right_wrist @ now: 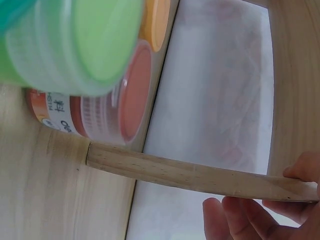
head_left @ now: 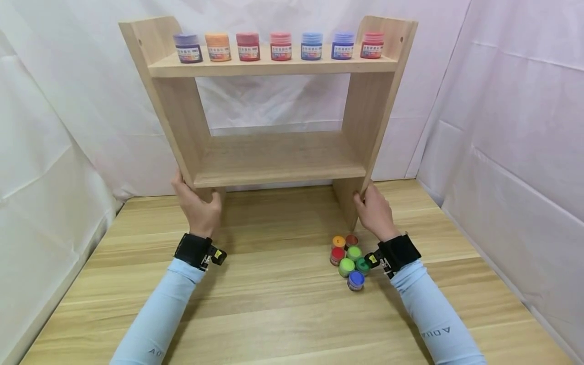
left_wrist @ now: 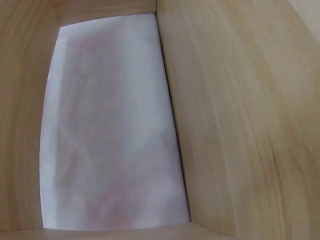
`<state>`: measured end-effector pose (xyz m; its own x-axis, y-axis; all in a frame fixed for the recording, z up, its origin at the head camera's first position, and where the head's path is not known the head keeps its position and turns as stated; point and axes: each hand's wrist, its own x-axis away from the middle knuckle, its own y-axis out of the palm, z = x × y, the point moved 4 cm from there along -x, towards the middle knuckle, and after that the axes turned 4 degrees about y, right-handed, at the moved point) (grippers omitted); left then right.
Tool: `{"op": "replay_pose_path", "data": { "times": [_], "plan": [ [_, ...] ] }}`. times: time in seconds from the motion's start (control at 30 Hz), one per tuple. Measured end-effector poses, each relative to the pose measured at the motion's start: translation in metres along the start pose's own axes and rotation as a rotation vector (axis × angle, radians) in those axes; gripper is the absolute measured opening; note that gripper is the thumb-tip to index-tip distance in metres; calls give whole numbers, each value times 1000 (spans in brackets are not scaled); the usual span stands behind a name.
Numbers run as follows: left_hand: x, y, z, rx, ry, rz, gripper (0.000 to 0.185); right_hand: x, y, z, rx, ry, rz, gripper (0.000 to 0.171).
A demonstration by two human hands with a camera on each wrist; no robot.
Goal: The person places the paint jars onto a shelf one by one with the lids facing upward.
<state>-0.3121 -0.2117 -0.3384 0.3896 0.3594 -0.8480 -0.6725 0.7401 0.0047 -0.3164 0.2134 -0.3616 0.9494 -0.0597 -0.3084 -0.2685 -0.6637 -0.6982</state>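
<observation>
- The wooden shelf unit (head_left: 274, 101) stood upright towards the back of the tabletop (head_left: 274, 314), in front of a white cloth backdrop (head_left: 515, 126), held by both its side panels near their lower ends.
- The left hand (head_left: 197, 203) gripped the front edge of the left side panel, fingers curled round the board just below the lower shelf board.
- The right hand (head_left: 375, 210) gripped the right side panel the same way; the right wrist view showed its fingers (right_wrist: 235, 215) wrapped under the panel's edge with the thumb on the other face.
- The left wrist view showed only wood and cloth, so that hand's hold could be read from the head view alone.
- Seven paint jars (head_left: 280, 46) stood in a row on the top shelf, unsecured. Judged from this, any shift of the unit called for an even, level effort from both hands and no tilt, or the jars could slide or topple.
- A cluster of small paint jars (head_left: 349, 258) sat on the tabletop just beside the right panel's foot and the right wrist; the nearest, a red-lidded one (right_wrist: 125, 95), was almost touching the panel. A sideways or forward slide there risked knocking them.
- The lower shelf board (head_left: 278, 157) carried nothing.
</observation>
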Motion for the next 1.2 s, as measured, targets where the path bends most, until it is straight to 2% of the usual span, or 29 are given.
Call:
{"op": "replay_pose_path", "data": {
  "times": [0.1, 0.2, 0.43, 0.57, 0.67, 0.83, 0.93, 1.07, 1.13, 1.2],
  "plan": [
    [3, -1, -11, -41, -64, -3, 75, 0, 0, -1, 0, -3, -3, 54],
    [3, -3, -19, -65, -90, 1, 67, 1, -1, -1, 5, -2, -4, 54],
    [8, -6, -33, -204, -189, -41, 33, 1, -3, 0, 23, -4, -26, 55],
    [11, -5, -37, -254, -169, -32, 19, 1, -3, 0, 47, 7, -39, 55],
    [12, -4, -36, -258, -151, -7, 17, 1, -6, -1, 57, 5, -48, 55],
    [15, -3, -37, -249, -190, -1, 20, 2, -13, -2, 72, -3, -83, 59],
    [16, -3, -36, -243, -193, 1, 21, 3, -18, -4, 108, 24, -131, 58],
    [14, -2, -36, -240, -166, 5, 22, 6, -26, -5, 205, 107, -259, 51],
    [13, -2, -36, -242, -157, 4, 21, 8, -29, -5, 236, 102, -350, 49],
    [12, -3, -36, -248, -153, 4, 20, 9, -28, -7, 227, 38, -448, 43]
  ]
}}
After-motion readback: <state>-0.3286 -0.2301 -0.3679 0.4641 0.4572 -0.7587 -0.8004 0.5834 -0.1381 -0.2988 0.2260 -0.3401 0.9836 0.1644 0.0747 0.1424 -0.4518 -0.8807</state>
